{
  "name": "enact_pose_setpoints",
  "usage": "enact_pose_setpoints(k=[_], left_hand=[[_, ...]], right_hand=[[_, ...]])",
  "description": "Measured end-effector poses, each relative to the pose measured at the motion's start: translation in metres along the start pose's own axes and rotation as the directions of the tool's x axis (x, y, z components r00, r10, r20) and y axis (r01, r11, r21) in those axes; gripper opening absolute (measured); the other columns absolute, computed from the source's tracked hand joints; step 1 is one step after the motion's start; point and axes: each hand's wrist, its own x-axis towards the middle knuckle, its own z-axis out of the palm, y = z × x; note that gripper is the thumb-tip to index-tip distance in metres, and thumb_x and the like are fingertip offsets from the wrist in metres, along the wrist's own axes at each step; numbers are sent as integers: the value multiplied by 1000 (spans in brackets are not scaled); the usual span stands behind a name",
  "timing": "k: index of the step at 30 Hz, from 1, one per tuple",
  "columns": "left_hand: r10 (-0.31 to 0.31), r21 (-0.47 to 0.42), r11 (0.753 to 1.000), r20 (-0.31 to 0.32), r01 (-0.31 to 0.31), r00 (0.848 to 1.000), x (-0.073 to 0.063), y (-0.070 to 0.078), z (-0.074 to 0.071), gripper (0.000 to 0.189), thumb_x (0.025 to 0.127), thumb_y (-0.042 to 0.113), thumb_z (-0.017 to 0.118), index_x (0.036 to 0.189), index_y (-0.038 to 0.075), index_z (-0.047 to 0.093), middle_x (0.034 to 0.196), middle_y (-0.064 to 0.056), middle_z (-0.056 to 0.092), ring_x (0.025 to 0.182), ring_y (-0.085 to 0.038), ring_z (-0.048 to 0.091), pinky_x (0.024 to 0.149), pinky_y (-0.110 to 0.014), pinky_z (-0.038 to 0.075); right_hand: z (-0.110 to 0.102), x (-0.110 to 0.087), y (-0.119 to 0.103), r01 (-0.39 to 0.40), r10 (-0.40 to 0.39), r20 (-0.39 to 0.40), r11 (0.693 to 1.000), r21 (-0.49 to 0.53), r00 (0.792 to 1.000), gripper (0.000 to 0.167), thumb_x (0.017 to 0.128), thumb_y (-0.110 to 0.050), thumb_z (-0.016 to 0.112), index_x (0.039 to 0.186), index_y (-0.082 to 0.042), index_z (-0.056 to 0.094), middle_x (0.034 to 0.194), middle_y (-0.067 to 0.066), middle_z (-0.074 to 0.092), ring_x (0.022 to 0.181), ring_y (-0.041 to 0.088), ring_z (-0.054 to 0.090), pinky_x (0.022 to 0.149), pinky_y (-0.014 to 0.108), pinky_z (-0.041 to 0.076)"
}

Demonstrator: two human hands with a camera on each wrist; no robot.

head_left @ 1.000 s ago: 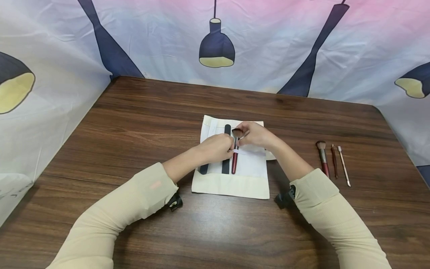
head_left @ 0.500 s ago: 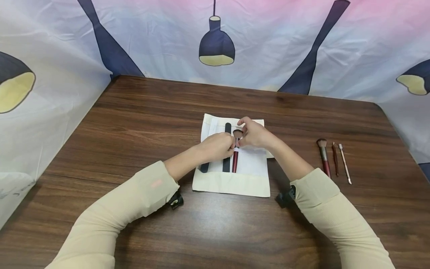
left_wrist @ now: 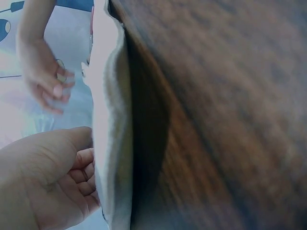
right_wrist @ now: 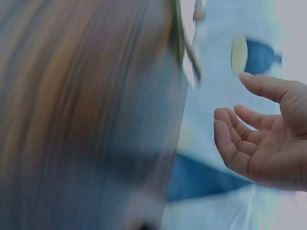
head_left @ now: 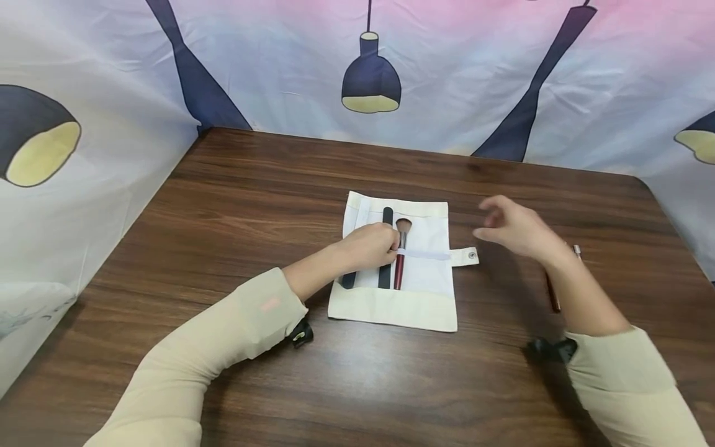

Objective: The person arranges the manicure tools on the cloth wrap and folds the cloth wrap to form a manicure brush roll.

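Note:
A cream cloth roll-up pouch (head_left: 391, 309) lies unfolded on the table. In it a makeup brush (head_left: 403, 226) with a red handle is tucked under the white elastic band (head_left: 427, 254), its bristles toward the back. Left of the brush is a black nail file (head_left: 388, 215); another dark strip (head_left: 349, 280) shows partly under my wrist. My left hand (head_left: 365, 247) has curled fingers and pinches the elastic band beside the brush. My right hand (head_left: 516, 230), empty with fingers loosely bent, is above the table, right of the pouch.
The pouch's snap tab (head_left: 465, 256) sticks out to the right. A thin reddish tool (head_left: 552, 295) and a silver-tipped tool (head_left: 577, 250) lie at the right, partly hidden by my right arm. A printed cloth backdrop (head_left: 307, 74) stands behind the table (head_left: 268, 180).
My right hand has left the brush and moved right, away from the pouch. The brush stays under the band. My left hand keeps its place on the pouch.

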Motion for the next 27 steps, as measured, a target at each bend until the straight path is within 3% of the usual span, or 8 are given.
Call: enact_pose_setpoints(k=[6, 10, 13, 15, 22, 27], left_hand=[[16, 1, 1000, 7, -16, 1000, 3, 2, 1, 34, 88, 5, 53, 58, 13, 40, 55, 3, 34, 48, -7, 31, 48, -20, 26], [16, 2, 1000, 4, -16, 1000, 3, 1, 1, 32, 87, 5, 54, 59, 13, 41, 57, 3, 36, 50, -8, 34, 49, -20, 27], [0, 2, 1000, 9, 0, 1000, 2, 0, 1, 31, 87, 6, 55, 59, 13, 43, 59, 3, 38, 53, -9, 36, 50, -20, 28], [-10, 3, 1000, 13, 10, 1000, 1, 0, 0, 31, 87, 7, 56, 59, 13, 43, 59, 3, 38, 53, -9, 36, 50, -20, 29], [-8, 13, 1000, 11, 8, 1000, 0, 0, 0, 32, 87, 6, 55, 59, 13, 43, 60, 3, 38, 53, -9, 36, 50, -20, 29], [0, 20, 1000, 4, 0, 1000, -1, -1, 0, 32, 87, 5, 54, 59, 13, 41, 59, 3, 36, 52, -9, 34, 49, -20, 27]], right_hand=[[-21, -28, 58, -153, 154, 2, 982, -109, 988, 61, 92, -37, 53, 130, 8, 37, 117, 32, 49, 92, 41, 55, 68, 49, 45], [-24, -34, 79, -237, 241, 31, 965, -109, 970, 63, 92, -30, 53, 129, 16, 33, 103, 28, 58, 80, 32, 61, 65, 44, 48], [-23, -35, 87, -256, 263, 71, 963, -89, 962, 60, 91, -24, 55, 127, 19, 33, 81, 16, 64, 65, 20, 63, 58, 37, 51], [-22, -34, 90, -257, 266, 105, 962, -88, 958, 60, 90, -22, 56, 126, 20, 33, 76, 10, 65, 62, 18, 62, 57, 36, 51], [-19, -32, 95, -258, 259, 189, 966, -27, 947, 64, 89, -21, 58, 125, 24, 30, 88, 23, 61, 65, 19, 62, 59, 35, 53], [-17, -29, 95, -268, 262, 197, 963, 4, 945, 61, 89, -17, 58, 124, 25, 29, 84, 20, 61, 64, 18, 62, 59, 34, 53]])
